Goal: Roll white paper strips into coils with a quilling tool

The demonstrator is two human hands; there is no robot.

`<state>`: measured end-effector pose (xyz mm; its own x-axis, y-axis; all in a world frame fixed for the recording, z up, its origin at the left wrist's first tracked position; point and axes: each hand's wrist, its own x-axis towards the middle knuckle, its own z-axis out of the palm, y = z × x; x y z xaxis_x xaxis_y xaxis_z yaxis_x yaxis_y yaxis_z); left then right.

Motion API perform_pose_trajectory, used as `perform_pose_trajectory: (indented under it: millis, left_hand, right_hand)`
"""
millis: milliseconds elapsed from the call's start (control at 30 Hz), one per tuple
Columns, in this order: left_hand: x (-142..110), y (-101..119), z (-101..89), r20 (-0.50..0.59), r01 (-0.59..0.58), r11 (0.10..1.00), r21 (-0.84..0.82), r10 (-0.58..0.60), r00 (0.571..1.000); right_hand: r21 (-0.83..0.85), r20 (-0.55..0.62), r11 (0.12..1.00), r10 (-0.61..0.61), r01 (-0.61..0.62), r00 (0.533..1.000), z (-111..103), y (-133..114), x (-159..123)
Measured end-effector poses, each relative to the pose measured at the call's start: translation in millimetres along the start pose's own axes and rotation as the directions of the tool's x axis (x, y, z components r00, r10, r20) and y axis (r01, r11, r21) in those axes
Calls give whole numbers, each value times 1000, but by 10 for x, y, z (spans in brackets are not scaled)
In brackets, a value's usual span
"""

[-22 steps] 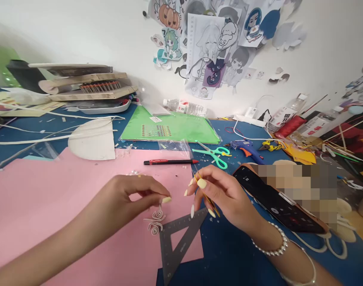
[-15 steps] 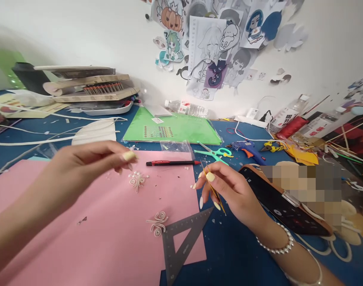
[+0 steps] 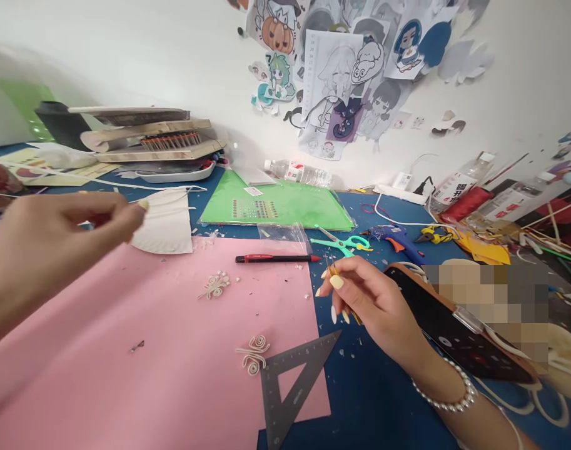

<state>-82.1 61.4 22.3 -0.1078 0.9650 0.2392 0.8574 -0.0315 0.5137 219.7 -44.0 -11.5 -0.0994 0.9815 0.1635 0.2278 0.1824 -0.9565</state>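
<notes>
My right hand pinches a thin yellow stick upright, just past the right edge of the pink paper sheet. My left hand is raised at the far left with fingertips pinched together beside a white fan-shaped paper piece; I cannot tell whether anything is between them. Two cream coiled paper ornaments lie on the pink sheet: one beside the grey set square, one farther back.
A red-and-black pen lies at the pink sheet's far edge. Teal scissors, a blue glue gun and a green sheet lie behind. A black phone sits right of my hand. Stacked boards stand at back left.
My left hand has let go of the coil near the set square, lifted and swung far left toward the white fan piece. My right hand stayed in place with the stick.
</notes>
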Motion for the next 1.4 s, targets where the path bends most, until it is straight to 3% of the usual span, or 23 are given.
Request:
perform_pose_trajectory:
  millis: [67, 133, 200, 267, 333, 367, 533, 667, 833, 1000, 1167, 1233, 1300, 1400]
  left_hand:
    - [23, 17, 61, -21, -166, 977, 130, 170, 985]
    - [-9, 75, 117, 8, -221, 968, 116, 222, 975]
    - [-135, 187, 147, 82, -297, 955, 16, 295, 952]
    - [-347, 337, 160, 256, -355, 890, -287, 428, 867]
    - [-585, 485, 175, 395, -295, 822, -487, 509, 765]
    - [-689, 544, 188, 426, -260, 798, -543, 529, 734]
    - [-894, 641, 255, 501, -182, 767, -616, 559, 661]
    - [-838, 620, 250, 507, -199, 775, -600, 560, 655]
    - [-766, 549, 287, 462, -345, 805, -482, 568, 681]
    - [-782, 568, 465, 408, -591, 724, -356, 690, 598]
    - [-860, 774, 689, 398, -836, 526, -160, 809, 433]
    - [-866, 832, 756, 420, -879, 469, -89, 818, 393]
    - [-852, 846, 799, 424, -891, 452, -52, 818, 390]
    - [-811, 798, 828, 365, -869, 488, -81, 826, 430]
  right_hand:
    - [-12, 3, 1000, 6, -6, 1000, 7, 5, -3]
    - [-19, 12, 1000, 13, -13, 1000, 22, 7, -3]
    - [-20, 25, 1000, 16, -16, 1000, 39, 6, -1]
    - [-15, 40, 1000, 15, -14, 999, 54, 7, 2]
    - [-15, 53, 1000, 10, -9, 999, 64, 8, 2]
    - [-17, 56, 1000, 5, -4, 998, 67, 8, 0]
    - [-51, 62, 999, -10, 13, 998, 81, -3, -24]
    - [-75, 56, 997, -11, 16, 998, 79, -11, -38]
    - [-3, -48, 999, -39, 39, 998, 58, -20, -26]
    - [21, -167, 996, -86, 91, 982, 58, -41, -5]
    - [13, -203, 995, -99, 103, 974, 53, -44, -3]
    - [9, -197, 995, -95, 99, 976, 50, -44, -7]
    - [4, -186, 995, -95, 98, 978, 44, -46, -16]
    - [0, -172, 995, -96, 98, 980, 32, -52, -32]
